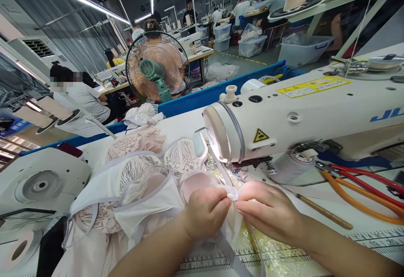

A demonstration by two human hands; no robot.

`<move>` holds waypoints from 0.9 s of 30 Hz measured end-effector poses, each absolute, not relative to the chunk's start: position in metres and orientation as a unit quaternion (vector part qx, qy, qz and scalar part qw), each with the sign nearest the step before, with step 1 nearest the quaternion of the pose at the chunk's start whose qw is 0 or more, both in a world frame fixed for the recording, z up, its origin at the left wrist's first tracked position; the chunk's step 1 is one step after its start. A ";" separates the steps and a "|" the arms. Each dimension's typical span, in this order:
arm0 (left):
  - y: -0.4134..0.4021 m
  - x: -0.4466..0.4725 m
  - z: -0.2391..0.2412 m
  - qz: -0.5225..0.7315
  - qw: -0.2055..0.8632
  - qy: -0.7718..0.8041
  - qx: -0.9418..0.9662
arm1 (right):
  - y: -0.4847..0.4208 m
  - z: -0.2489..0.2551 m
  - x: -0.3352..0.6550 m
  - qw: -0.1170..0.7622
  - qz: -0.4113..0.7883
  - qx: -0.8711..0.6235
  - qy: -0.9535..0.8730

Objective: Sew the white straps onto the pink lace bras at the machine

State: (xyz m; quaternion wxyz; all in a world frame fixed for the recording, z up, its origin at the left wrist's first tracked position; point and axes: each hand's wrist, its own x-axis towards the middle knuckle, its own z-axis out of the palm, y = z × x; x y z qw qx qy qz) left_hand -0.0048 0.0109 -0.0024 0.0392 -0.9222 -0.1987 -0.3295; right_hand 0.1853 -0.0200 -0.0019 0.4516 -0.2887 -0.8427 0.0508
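Observation:
My left hand (pixel 207 212) is closed, pinching the edge of a pale bra (pixel 232 193) with thumb and fingers. Close beside it, my right hand (pixel 271 209) pinches the same piece, so a short bit of light fabric shows between both fingertips. The two hands are just in front of the sewing machine's head (pixel 224 132), whose lamp lights the work. A light strap (pixel 233 256) hangs below the hands across the table. Left of them lies a heap of white and pink lace bras (pixel 139 172). My fingers partly cover the piece being held.
Red- and orange-handled pliers (pixel 360 188) and a wooden-handled tool (pixel 325 213) lie at right, near a thread cone (pixel 293 165). A printed ruler (pixel 208 264) runs along the front edge. Behind the table stand a large fan (pixel 158 67) and people at other machines.

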 end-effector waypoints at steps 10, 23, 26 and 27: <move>0.010 -0.001 0.006 -0.334 0.057 -0.178 -0.924 | -0.019 0.004 0.187 0.466 0.094 -0.285 -0.832; 0.012 -0.004 -0.003 -0.329 0.016 -0.186 -0.926 | -0.012 0.003 0.183 0.477 0.234 -0.365 -0.765; 0.012 -0.003 -0.003 -0.337 0.015 -0.185 -0.923 | -0.012 0.003 0.184 0.483 0.241 -0.353 -0.765; 0.012 -0.003 -0.003 -0.338 0.015 -0.184 -0.923 | -0.013 0.003 0.185 0.484 0.239 -0.349 -0.766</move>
